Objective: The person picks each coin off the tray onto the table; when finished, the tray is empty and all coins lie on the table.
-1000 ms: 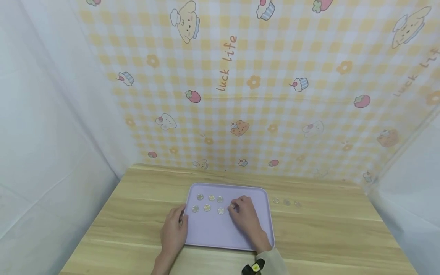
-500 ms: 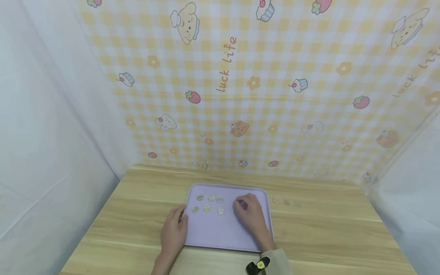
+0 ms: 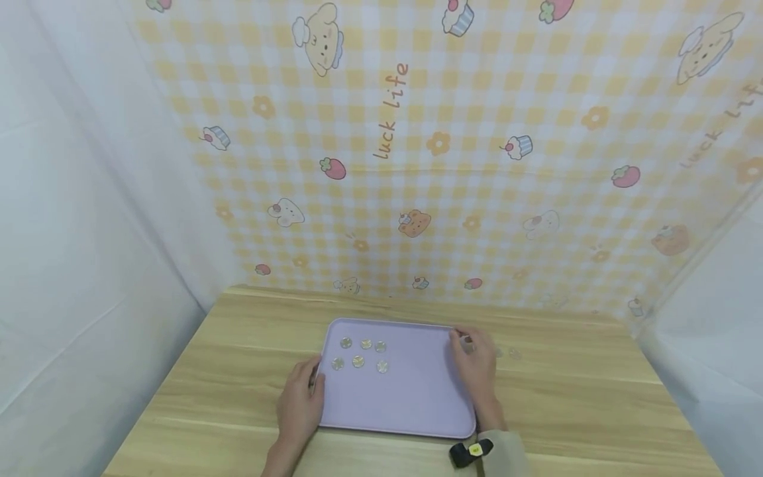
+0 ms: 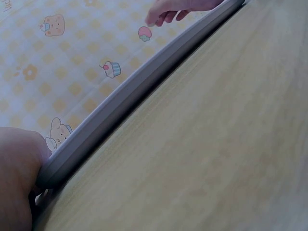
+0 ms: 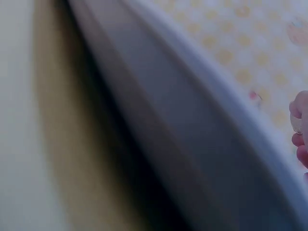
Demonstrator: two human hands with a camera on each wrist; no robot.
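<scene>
In the head view a lilac tray [image 3: 411, 404] lies on the table, with two short rows of small shiny coins [image 3: 358, 362] in its left half. My left hand [image 3: 301, 397] grips the tray's left edge; the left wrist view shows part of that hand [image 4: 19, 178] against the tray's rim [image 4: 120, 91]. Over the tray's right edge is my right hand [image 3: 477, 364], with bent fingers. Its fingers pinch a pale round coin [image 5: 296, 124], seen at the border of the right wrist view. My right hand [image 4: 185, 8] also appears high in the left wrist view.
Faint coins [image 3: 515, 354] lie on the wooden table [image 3: 572, 397] right of the tray; the right hand covers part of that row. A yellow checked cloth [image 3: 441, 199] hangs behind the table, with white sheets [image 3: 89, 232] at the sides.
My right hand has moved right, from over the tray's middle to its right edge. My left hand has stayed at the left edge. The visible coins on the tray have not moved.
</scene>
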